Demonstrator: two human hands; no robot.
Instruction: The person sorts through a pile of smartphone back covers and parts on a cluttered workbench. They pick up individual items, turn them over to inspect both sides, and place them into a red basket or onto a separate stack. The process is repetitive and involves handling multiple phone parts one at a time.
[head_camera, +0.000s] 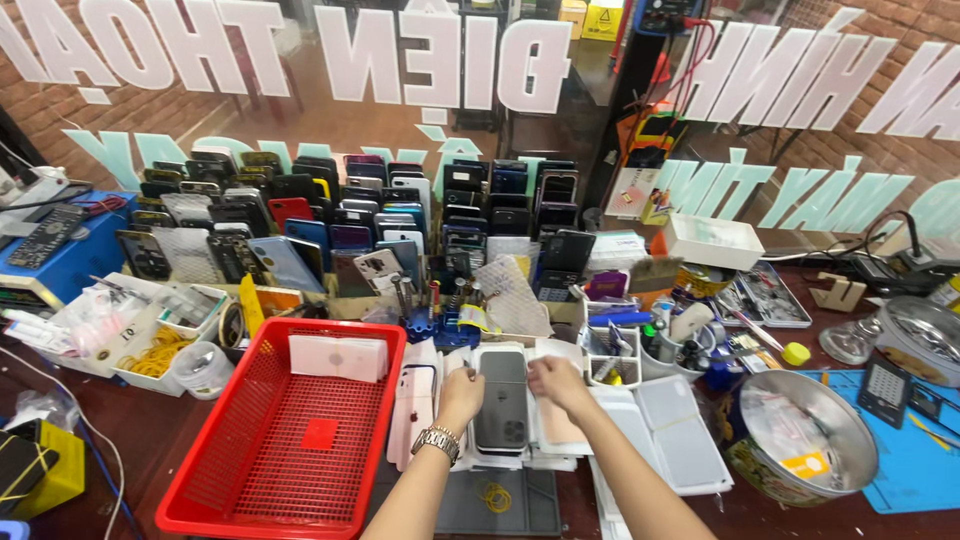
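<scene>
Dark phone (502, 402) between hands, left grip (461, 390) clamped on its edge, right grip (555, 380) unclear

A phone repair shop, probably: rows of upright phones (340, 215) crowd the tabletop (150, 440) beside small tools (760, 300), under reversed lettering on the front window (440, 60).

Large white window lettering (440, 60) overhead; flat white box (338, 357) in red basket (200, 480); yellow boxes (590, 18) behind glass.

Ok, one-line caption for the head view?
Both hands, left hand and right hand, reach over a dark phone beside a red basket.
</scene>
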